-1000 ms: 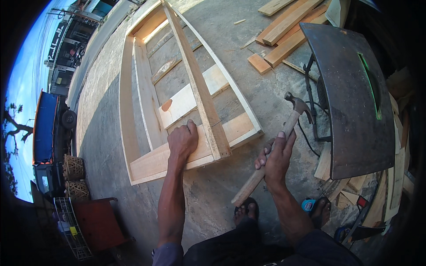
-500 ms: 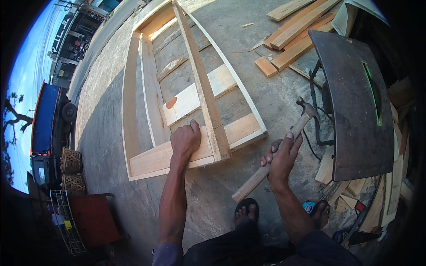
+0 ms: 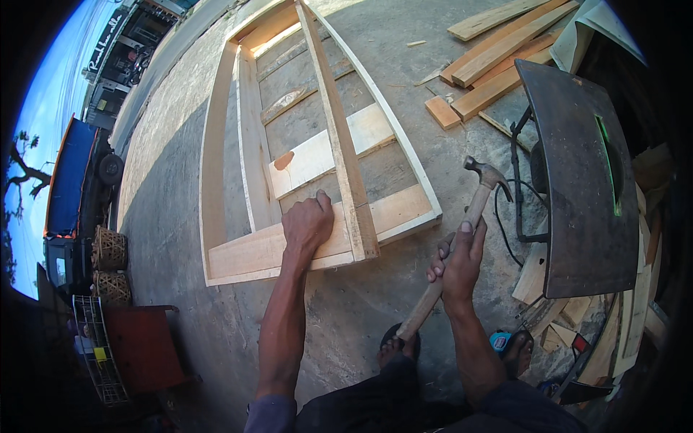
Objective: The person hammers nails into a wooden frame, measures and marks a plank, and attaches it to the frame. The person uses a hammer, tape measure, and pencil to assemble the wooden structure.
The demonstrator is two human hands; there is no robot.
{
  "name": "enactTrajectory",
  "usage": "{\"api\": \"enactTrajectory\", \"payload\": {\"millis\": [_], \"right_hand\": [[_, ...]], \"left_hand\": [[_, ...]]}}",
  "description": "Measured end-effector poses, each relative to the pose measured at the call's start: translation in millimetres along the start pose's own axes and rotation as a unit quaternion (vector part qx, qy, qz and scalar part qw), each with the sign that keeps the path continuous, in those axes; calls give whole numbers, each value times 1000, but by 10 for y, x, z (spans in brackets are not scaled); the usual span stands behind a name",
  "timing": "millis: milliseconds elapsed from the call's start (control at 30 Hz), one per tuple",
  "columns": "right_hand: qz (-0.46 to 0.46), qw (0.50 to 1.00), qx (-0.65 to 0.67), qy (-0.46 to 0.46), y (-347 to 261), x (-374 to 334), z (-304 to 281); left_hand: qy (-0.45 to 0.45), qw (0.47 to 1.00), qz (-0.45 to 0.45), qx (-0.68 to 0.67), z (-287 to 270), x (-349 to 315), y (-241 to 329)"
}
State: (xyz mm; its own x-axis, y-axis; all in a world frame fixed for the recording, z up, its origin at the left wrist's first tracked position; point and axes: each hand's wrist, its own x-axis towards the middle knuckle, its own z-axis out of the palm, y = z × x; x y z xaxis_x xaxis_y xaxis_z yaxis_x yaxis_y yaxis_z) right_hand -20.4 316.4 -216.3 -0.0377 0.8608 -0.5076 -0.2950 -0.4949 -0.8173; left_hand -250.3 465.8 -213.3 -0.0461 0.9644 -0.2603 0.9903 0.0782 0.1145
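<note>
A frame of pale wooden boards (image 3: 249,254) lies on the concrete, stretching away from me. My left hand (image 3: 309,225) is closed on its near end board, just left of the long middle board (image 3: 339,144). The part of the fingers on the board's far side is hidden. To the right of the frame, my right hand (image 3: 460,265) is wrapped round the wooden handle of a claw hammer (image 3: 421,309). The hammer slants up and to the right, with its metal head above my hand, apart from the frame.
At the right stands a dark metal saw table (image 3: 581,180) with a slot in its top. Loose planks (image 3: 505,47) lie beyond it, and wood offcuts (image 3: 563,317) beside my foot. A red cart (image 3: 148,350) and woven baskets (image 3: 110,249) stand left, near a parked truck (image 3: 76,187).
The hammer has moved a little left with my right hand, its head swinging slightly left and its handle end dropping. My left hand stays on the end board. The whole view has shifted slightly.
</note>
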Motion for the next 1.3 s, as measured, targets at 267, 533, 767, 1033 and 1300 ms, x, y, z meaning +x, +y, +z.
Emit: {"api": "enactTrajectory", "payload": {"millis": [267,533,767,1033,1300], "right_hand": [[-25,990,108,89,57,54,-122],[-9,996,-75,38,85,45,-496],[-44,981,108,155,-305,84,-214],[-116,920,287,241,-103,141,-239],[-133,911,311,235,-89,138,-136]], "left_hand": [[8,1000,-3,-10,70,59,128],[-16,920,390,34,-342,-295,-319],[-41,930,355,84,-195,-442,-484],[-13,930,363,56,-183,-433,-532],[-11,930,366,41,-188,-434,-444]]}}
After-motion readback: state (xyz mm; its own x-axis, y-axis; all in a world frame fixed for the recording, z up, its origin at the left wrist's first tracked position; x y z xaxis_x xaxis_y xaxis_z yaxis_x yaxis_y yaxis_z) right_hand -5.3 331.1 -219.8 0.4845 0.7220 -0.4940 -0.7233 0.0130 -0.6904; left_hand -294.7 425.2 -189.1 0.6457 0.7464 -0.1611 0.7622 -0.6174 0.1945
